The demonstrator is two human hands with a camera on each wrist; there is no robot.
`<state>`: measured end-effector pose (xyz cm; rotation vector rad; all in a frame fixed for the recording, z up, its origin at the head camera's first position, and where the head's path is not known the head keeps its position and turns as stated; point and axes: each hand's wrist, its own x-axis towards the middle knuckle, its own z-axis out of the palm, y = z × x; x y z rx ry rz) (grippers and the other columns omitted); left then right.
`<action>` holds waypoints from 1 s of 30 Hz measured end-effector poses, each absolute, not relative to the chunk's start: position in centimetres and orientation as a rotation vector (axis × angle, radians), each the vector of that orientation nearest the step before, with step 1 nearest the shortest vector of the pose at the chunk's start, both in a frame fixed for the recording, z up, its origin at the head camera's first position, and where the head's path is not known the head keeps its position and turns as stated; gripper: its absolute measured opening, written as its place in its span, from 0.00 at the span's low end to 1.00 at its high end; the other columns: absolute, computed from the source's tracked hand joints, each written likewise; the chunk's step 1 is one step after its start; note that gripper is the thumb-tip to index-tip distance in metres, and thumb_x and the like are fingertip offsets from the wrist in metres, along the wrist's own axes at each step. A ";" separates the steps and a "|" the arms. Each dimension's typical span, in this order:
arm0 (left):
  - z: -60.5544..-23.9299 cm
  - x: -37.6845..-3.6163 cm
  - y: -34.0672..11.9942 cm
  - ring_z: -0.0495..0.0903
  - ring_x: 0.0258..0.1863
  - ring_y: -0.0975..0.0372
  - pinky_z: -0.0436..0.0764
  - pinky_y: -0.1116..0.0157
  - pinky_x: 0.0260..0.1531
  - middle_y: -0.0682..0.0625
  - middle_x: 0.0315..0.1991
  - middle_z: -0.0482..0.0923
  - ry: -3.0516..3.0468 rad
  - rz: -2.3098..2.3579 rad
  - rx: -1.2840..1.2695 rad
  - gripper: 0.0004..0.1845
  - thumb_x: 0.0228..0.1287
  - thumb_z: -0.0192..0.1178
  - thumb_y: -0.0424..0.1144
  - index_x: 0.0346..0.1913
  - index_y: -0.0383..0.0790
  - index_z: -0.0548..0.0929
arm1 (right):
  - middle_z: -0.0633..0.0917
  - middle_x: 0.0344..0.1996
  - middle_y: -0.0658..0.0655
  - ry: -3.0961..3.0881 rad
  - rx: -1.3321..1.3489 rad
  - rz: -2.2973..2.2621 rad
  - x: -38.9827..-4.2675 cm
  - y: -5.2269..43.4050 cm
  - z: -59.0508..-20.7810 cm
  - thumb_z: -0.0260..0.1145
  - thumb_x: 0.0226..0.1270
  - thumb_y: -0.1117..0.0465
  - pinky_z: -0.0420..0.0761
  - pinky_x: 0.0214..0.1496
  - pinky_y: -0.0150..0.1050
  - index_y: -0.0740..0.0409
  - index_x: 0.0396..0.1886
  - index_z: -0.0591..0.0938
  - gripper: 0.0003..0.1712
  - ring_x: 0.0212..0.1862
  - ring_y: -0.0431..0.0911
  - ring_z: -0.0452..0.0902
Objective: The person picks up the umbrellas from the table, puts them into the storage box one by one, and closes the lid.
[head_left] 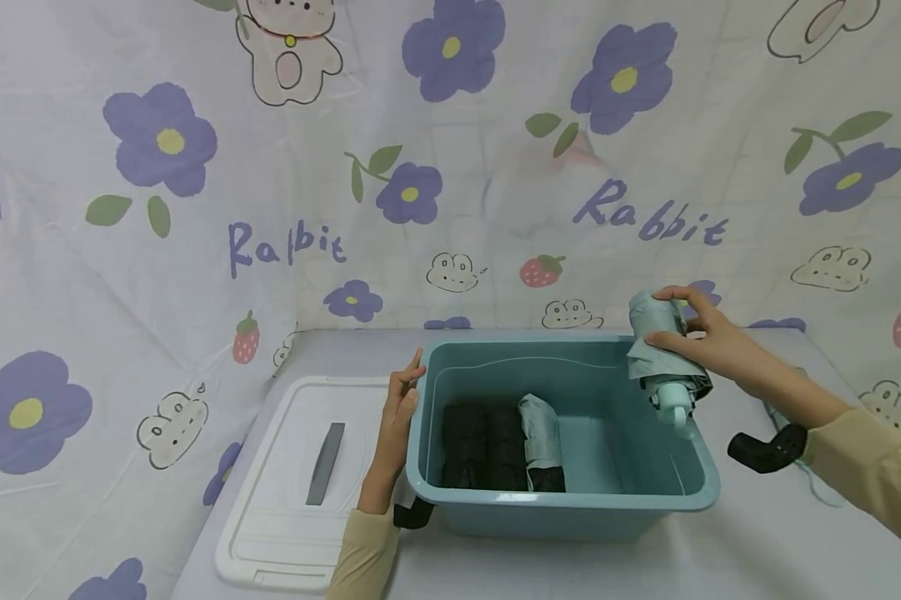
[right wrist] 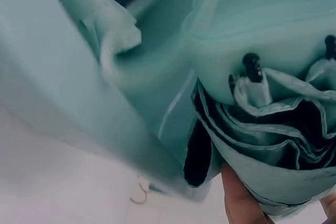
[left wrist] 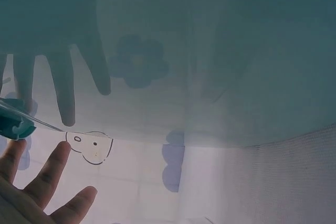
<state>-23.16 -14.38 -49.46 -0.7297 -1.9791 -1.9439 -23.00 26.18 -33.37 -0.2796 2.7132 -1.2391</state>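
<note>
My right hand (head_left: 701, 329) grips a folded mint-green umbrella (head_left: 656, 321) over the right end of a teal storage bin (head_left: 570, 504). Its handle end points down, and in the right wrist view loose canopy folds (right wrist: 273, 145) and dark rib tips (right wrist: 253, 66) show up close. Against the bin's left side rests my left hand (head_left: 399, 408), its fingers (left wrist: 50, 169) extended along the wall near the rim. Inside the bin, toward the left, lie two black rolled bundles (head_left: 463, 446) and another light green folded umbrella (head_left: 542, 433) beside them.
A white lid (head_left: 285, 492) with a grey handle (head_left: 326, 463) lies on the table left of the bin. Behind the right forearm, a light green item with a cord (head_left: 813, 483) is partly hidden. A patterned curtain (head_left: 488, 183) hangs behind the table.
</note>
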 end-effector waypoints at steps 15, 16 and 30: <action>-50.0 -23.5 -14.4 0.50 0.72 0.56 0.52 0.45 0.66 0.49 0.73 0.50 -1.976 -1.922 -0.733 0.18 0.72 0.35 0.39 0.60 0.37 0.63 | 0.58 0.60 0.73 2.600 -0.392 -1.203 -23.1 22.8 -35.0 0.59 0.65 0.52 0.74 0.38 0.45 0.54 0.65 0.50 0.37 0.51 0.62 0.69; -49.9 -23.5 -14.4 0.49 0.72 0.56 0.52 0.45 0.66 0.48 0.73 0.50 -1.979 -1.929 -0.734 0.18 0.72 0.35 0.37 0.60 0.36 0.63 | 0.59 0.59 0.73 2.597 -0.403 -1.199 -23.1 22.6 -35.1 0.60 0.65 0.52 0.74 0.38 0.45 0.54 0.65 0.50 0.37 0.50 0.62 0.69; -47.3 -22.3 -14.2 0.48 0.71 0.47 0.51 0.41 0.64 0.37 0.72 0.48 -2.017 -1.949 -0.710 0.19 0.70 0.33 0.30 0.59 0.24 0.61 | 0.70 0.50 0.69 2.478 -0.396 -1.111 -23.2 20.3 -36.6 0.61 0.63 0.50 0.73 0.39 0.43 0.52 0.64 0.51 0.38 0.42 0.53 0.74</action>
